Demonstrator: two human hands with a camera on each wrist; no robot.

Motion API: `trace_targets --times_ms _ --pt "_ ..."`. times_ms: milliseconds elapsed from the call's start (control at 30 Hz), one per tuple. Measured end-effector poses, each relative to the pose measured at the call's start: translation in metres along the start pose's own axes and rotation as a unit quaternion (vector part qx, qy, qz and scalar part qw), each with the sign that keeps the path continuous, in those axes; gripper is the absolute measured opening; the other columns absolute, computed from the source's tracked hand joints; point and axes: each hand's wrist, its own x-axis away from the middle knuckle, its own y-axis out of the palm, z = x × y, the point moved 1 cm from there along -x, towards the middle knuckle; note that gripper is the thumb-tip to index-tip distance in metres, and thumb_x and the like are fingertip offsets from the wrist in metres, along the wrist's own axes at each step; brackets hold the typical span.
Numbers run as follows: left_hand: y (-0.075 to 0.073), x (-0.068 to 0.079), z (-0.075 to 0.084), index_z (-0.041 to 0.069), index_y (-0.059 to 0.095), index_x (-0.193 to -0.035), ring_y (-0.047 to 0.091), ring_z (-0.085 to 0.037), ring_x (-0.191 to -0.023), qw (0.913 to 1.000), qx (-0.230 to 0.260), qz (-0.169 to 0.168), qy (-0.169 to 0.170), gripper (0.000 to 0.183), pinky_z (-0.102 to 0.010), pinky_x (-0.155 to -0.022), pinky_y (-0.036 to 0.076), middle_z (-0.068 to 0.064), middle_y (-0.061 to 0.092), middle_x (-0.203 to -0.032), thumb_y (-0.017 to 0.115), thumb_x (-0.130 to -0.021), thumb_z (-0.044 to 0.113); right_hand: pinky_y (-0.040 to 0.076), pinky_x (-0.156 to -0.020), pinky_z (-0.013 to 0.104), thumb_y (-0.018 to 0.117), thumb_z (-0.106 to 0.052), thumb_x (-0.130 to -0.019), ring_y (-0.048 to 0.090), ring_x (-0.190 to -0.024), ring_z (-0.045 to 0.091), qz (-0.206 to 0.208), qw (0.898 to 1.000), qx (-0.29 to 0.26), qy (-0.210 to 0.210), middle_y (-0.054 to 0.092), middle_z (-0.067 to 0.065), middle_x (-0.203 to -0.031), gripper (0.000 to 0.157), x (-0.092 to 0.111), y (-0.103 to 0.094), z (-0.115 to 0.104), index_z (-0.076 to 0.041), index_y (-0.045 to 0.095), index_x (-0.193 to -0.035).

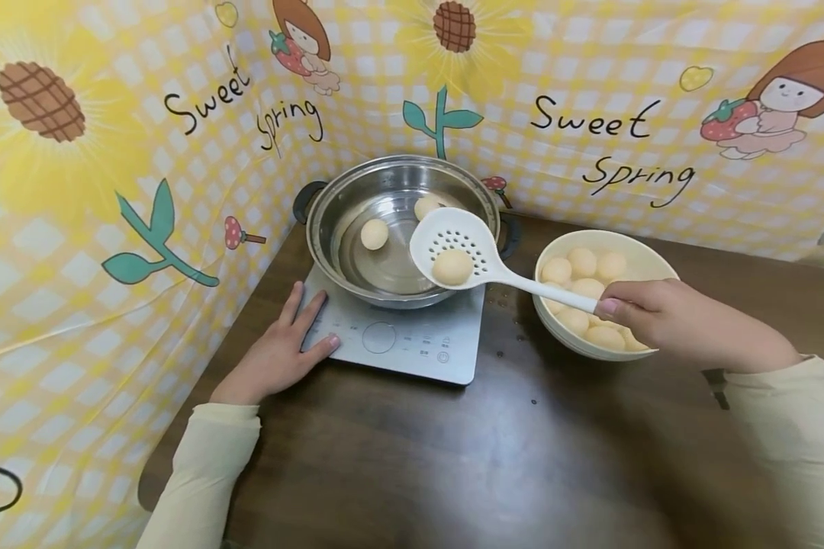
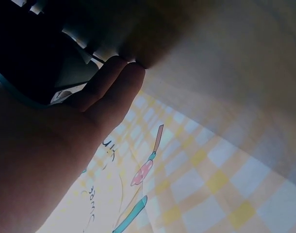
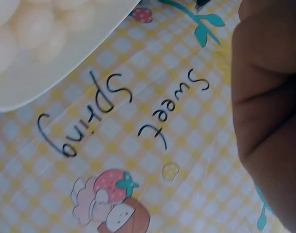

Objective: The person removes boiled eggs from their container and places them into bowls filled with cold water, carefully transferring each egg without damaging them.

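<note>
My right hand (image 1: 666,316) grips the handle of a white slotted spoon (image 1: 545,290). One egg (image 1: 452,267) lies in the spoon's perforated bowl, which overlaps the right rim of a steel pot (image 1: 401,301) in the head view. Inside the pot, a pale egg (image 1: 374,234) sits in clear water, and another egg (image 1: 427,207) is partly covered by the spoon. Under the spoon handle stands a cream bowl (image 1: 648,267) full of eggs. With fingers spread, my left hand (image 1: 275,354) rests at the left edge of a white induction cooker (image 1: 412,347) beneath the pot.
A dark wooden table (image 1: 412,457) carries everything, with a few water drops between cooker and bowl. Yellow checked cloth (image 1: 508,152) with flowers and lettering hangs close behind the pot and along the left side. Black side handles (image 1: 307,200) stick out from the pot.
</note>
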Motion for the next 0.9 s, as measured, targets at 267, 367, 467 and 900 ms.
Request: trace_targets --times_ms 267,367,467,900 --pt "0.000 0.002 -0.002 0.017 0.007 -0.165 0.028 -0.062 -0.136 1.0000 -0.003 -0.005 -0.005 0.085 -0.070 -0.100 0.034 -0.017 -0.013 -0.167 0.046 -0.102 0.060 0.035 -0.052 0.029 0.052 -0.033 -0.108 0.036 -0.051 0.009 0.003 1.000 0.007 0.020 0.040 -0.007 -0.060 0.022 0.021 -0.003 0.015 -0.024 0.058 -0.088" --pt "-0.001 0.001 0.001 0.017 0.007 -0.165 0.027 -0.062 -0.136 1.0000 -0.003 -0.006 -0.003 0.084 -0.070 -0.100 0.034 -0.017 -0.014 -0.167 0.046 -0.103 0.059 0.034 -0.052 0.029 0.053 -0.029 -0.108 0.037 -0.053 0.009 0.011 1.000 0.012 0.019 0.040 -0.007 -0.061 0.020 0.029 -0.004 0.024 -0.023 0.060 -0.091" --pt "-0.002 0.001 0.003 0.016 0.008 -0.165 0.027 -0.062 -0.136 1.0000 -0.001 -0.007 -0.002 0.084 -0.071 -0.100 0.034 -0.017 -0.014 -0.167 0.047 -0.103 0.058 0.034 -0.052 0.029 0.052 -0.029 -0.108 0.039 -0.054 0.009 0.014 0.999 0.015 0.027 0.040 -0.006 -0.060 0.018 0.037 -0.004 0.030 -0.023 0.062 -0.093" --pt "-0.002 0.000 0.000 0.016 0.008 -0.165 0.029 -0.064 -0.135 0.9999 0.002 -0.010 0.004 0.084 -0.071 -0.099 0.034 -0.016 -0.017 -0.166 0.047 -0.103 0.057 0.035 -0.045 0.031 0.048 -0.031 -0.110 0.037 -0.045 0.010 0.011 0.997 0.013 0.075 0.040 -0.005 -0.055 0.025 0.068 -0.003 0.051 -0.015 0.067 -0.113"
